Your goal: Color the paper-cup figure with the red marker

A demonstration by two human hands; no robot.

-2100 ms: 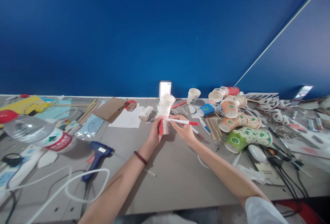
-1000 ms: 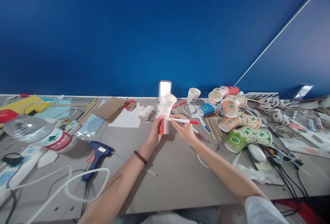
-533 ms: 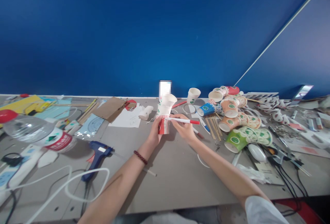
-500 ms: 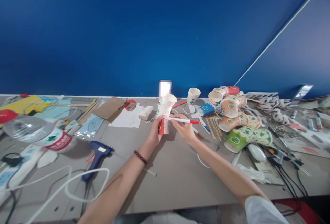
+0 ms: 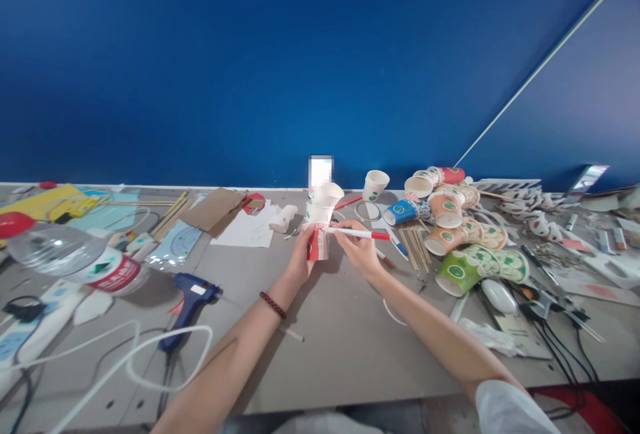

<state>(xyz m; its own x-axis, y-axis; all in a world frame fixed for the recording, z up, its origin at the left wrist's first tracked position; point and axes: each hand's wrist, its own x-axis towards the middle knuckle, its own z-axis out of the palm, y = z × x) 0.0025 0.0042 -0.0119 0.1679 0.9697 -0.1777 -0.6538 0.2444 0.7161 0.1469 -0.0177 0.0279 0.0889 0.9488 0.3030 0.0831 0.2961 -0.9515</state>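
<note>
My left hand (image 5: 301, 251) is closed around a stack of joined paper cups (image 5: 320, 213). The lowest cup is coloured red and white, and the upper ones are white with small green marks, the top one tilted to the right. My right hand (image 5: 357, 246) pinches a white marker with a red end (image 5: 367, 233). The marker lies nearly level, its left end at the cups near the red pattern; whether the tip touches cannot be made out. A single white paper cup (image 5: 376, 185) stands behind, to the right.
Coloured paper cups (image 5: 457, 277) lie in joined rows at the right, by wooden sticks (image 5: 414, 247). At the left are a blue glue gun (image 5: 190, 304), a plastic bottle (image 5: 75, 254), a power strip (image 5: 45, 317) and looping white cable. Paper (image 5: 245, 231) and cardboard (image 5: 213, 211) lie behind.
The marker and my right hand have shifted very slightly to the right. My left hand keeps its hold on the cups, which look almost unmoved.
</note>
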